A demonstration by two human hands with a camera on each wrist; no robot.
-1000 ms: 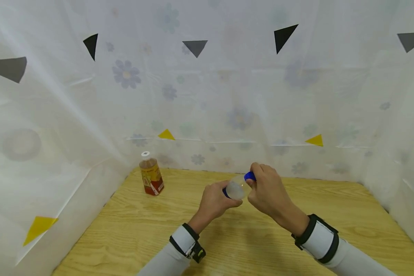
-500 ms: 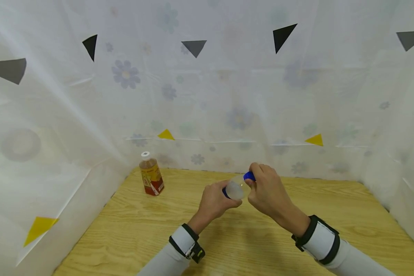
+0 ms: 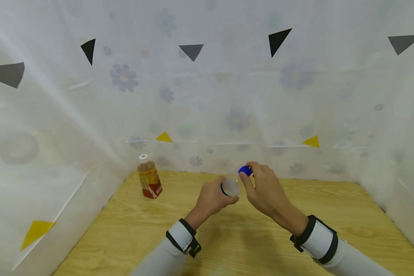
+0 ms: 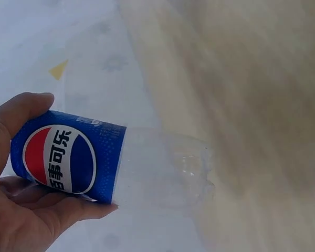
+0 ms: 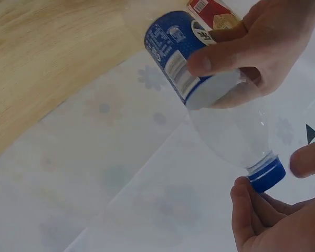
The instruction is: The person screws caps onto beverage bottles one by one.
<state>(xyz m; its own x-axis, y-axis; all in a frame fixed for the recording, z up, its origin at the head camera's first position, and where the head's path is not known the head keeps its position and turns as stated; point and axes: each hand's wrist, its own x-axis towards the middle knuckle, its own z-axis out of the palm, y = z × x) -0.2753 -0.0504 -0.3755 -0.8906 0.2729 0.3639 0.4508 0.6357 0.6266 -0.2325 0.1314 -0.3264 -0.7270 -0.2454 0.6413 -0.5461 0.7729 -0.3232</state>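
A clear plastic soda bottle (image 3: 230, 188) with a blue label is held tilted above the table, its neck pointing away to the right. My left hand (image 3: 209, 197) grips it around the label (image 4: 68, 157), thumb on one side and fingers on the other. No liquid shows inside. On the bottle's neck sits a blue cap (image 5: 268, 174). My right hand (image 3: 265, 188) is at this cap: in the right wrist view the fingertips (image 5: 241, 184) touch or nearly touch its lower side, while the thumb stands apart from it with a visible gap.
Toward the back left of the wooden table (image 3: 124, 230) stands a bottle (image 3: 150, 180) of reddish-brown drink with a yellow and red label and white cap. White flowered sheeting (image 3: 210, 96) bounds the table at the back and both sides.
My right hand's thumb and fingers have loosened around the blue cap and shifted, so more of the cap shows. The left hand still grips the bottle. The head view has tilted slightly.
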